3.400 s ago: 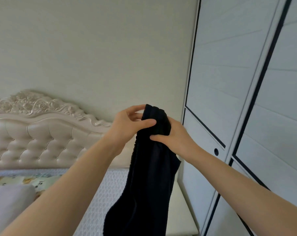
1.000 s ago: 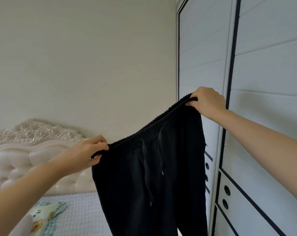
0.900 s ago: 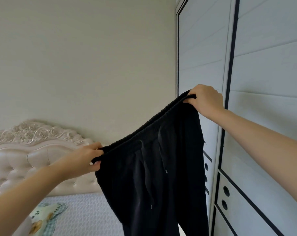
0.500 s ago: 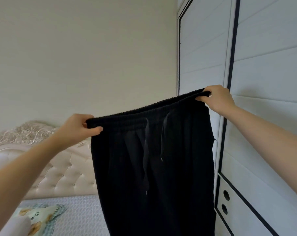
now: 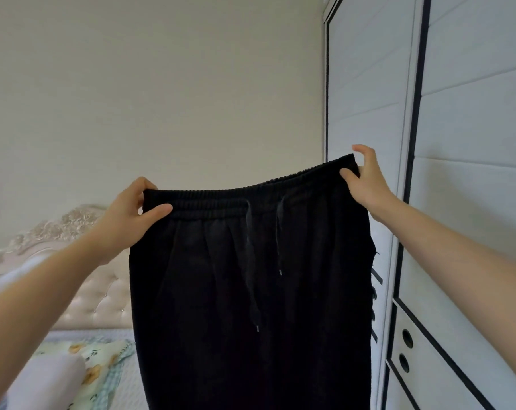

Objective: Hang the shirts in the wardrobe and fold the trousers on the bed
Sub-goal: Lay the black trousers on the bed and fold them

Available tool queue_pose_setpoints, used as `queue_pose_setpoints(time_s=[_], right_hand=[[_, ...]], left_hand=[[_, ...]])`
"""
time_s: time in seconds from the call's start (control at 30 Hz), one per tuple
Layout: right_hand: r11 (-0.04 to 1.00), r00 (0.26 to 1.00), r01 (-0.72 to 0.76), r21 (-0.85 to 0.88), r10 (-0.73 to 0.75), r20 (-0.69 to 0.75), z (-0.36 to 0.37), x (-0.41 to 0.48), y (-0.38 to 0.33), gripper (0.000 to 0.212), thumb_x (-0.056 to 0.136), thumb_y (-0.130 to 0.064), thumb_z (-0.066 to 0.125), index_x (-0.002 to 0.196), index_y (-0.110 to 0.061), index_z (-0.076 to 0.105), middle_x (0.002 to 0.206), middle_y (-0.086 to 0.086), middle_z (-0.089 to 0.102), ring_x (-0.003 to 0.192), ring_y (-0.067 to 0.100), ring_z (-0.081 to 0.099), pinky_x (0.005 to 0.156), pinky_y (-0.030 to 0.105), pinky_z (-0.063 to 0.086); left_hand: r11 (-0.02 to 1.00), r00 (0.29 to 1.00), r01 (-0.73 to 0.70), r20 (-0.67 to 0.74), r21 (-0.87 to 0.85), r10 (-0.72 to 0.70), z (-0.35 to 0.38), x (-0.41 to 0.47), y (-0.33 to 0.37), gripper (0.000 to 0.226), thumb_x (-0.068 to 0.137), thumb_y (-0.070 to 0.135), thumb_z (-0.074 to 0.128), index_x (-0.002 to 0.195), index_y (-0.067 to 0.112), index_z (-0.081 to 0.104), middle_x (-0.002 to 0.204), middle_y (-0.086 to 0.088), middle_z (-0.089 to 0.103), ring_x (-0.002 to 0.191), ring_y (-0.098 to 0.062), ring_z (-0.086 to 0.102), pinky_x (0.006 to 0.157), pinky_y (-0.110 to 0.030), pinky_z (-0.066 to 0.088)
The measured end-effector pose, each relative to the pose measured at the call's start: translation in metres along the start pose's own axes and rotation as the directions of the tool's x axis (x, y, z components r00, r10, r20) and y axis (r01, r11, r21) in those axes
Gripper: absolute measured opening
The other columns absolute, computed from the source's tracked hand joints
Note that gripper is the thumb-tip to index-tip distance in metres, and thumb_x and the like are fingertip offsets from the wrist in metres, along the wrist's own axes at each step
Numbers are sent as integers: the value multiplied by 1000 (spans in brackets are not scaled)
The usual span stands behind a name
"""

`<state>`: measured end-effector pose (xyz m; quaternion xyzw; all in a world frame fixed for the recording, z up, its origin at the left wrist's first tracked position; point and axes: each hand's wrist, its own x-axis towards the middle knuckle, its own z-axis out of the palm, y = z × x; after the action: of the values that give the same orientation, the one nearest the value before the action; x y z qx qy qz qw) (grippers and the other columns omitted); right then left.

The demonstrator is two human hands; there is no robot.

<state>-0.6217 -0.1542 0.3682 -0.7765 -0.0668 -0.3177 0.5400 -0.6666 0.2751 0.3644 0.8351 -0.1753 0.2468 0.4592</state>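
Head view: the left hand (image 5: 126, 211) pinches one end of the black trousers' (image 5: 250, 291) ribbed elastic waistband, and the right hand (image 5: 366, 182) pinches the other end, hands spread wide apart. Trousers hang flat at centre frame, two drawstrings dangling. Lower left, a tufted headboard (image 5: 88, 291) and patterned pillow (image 5: 102, 359); at right, the white panelled wardrobe (image 5: 472, 143).

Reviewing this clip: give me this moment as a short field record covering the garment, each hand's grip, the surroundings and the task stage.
garment: black trousers, held up spread, drawstrings hanging
left hand: pinches left end of waistband
right hand: pinches the right end, higher
surroundings: headboard left, wardrobe right
stage: not yet folded
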Motion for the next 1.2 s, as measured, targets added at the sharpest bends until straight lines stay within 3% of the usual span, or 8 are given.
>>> queue_pose_setpoints(time_s=[0.1, 0.23, 0.43, 0.6, 0.67, 0.8, 0.97, 1.2], right_hand=[[998, 998, 11, 63, -7, -66, 14, 1, -3, 46, 95, -29, 59, 137, -26, 40, 110, -2, 59, 101, 14, 61, 83, 28, 52], [986, 982, 145, 87, -133, -131, 31, 5, -20, 31, 94, -24, 60, 123, -12, 60, 114, 1, 65, 107, 16, 62, 92, 26, 50], [938, 935, 309, 157, -270, -231, 42, 10, -68, 26, 94, -19, 58, 118, -12, 64, 107, -5, 65, 98, 7, 59, 74, 1, 42], [887, 892, 425, 177, -378, -249, 45, 15, -122, 26, 94, -16, 54, 119, -12, 64, 104, -8, 64, 97, 6, 57, 80, 9, 43], [873, 890, 439, 213, -390, -236, 52, 15, -139, 27, 94, -15, 54, 120, -12, 64, 105, -8, 64, 97, 5, 57, 78, 4, 41], [870, 914, 403, 284, -370, -163, 81, 9, -154, 25, 92, -17, 55, 115, -14, 65, 97, -12, 64, 86, -1, 58, 68, -1, 39], [879, 959, 255, 403, -285, 14, 144, -23, -128, 14, 90, -15, 55, 95, -23, 65, 84, -13, 65, 70, -9, 57, 61, 4, 43], [939, 949, 59, 340, -158, 274, 247, -87, -40, 17, 92, -13, 55, 105, -16, 66, 92, -13, 65, 84, -1, 60, 64, 2, 42]], left_hand=[[998, 1000, 28, -10, -61, -29, -14, -14, 4, 16, 93, 22, 67, 93, 17, 52, 71, 11, 63, 62, -8, 61, 52, -23, 51], [989, 995, 50, -80, -137, -61, -36, -29, 23, 14, 89, 25, 71, 89, 24, 56, 79, 6, 70, 64, -12, 67, 52, -25, 54], [988, 970, -14, -242, -157, -24, -71, -46, 83, 13, 90, 24, 70, 92, 31, 60, 82, 4, 73, 66, -15, 71, 52, -28, 57], [989, 919, -61, -395, -134, 3, -106, -57, 144, 16, 90, 24, 72, 89, 37, 63, 77, 9, 73, 60, -10, 70, 48, -27, 56], [992, 891, -70, -453, -107, 14, -119, -63, 158, 16, 87, 26, 74, 90, 38, 65, 76, 10, 74, 60, -9, 71, 47, -25, 55], [998, 850, -29, -526, -59, -6, -144, -79, 155, 15, 79, 33, 79, 90, 38, 70, 79, 11, 75, 64, -9, 72, 49, -22, 55], [985, 814, 174, -559, -23, -157, -166, -114, 96, 38, 63, 51, 82, 96, 34, 72, 81, 7, 75, 65, -12, 73, 53, -29, 57], [891, 706, 440, -570, -111, -420, -150, -165, -30, 9, 83, 28, 78, 85, 32, 70, 81, 2, 74, 67, -16, 71, 57, -29, 55]])
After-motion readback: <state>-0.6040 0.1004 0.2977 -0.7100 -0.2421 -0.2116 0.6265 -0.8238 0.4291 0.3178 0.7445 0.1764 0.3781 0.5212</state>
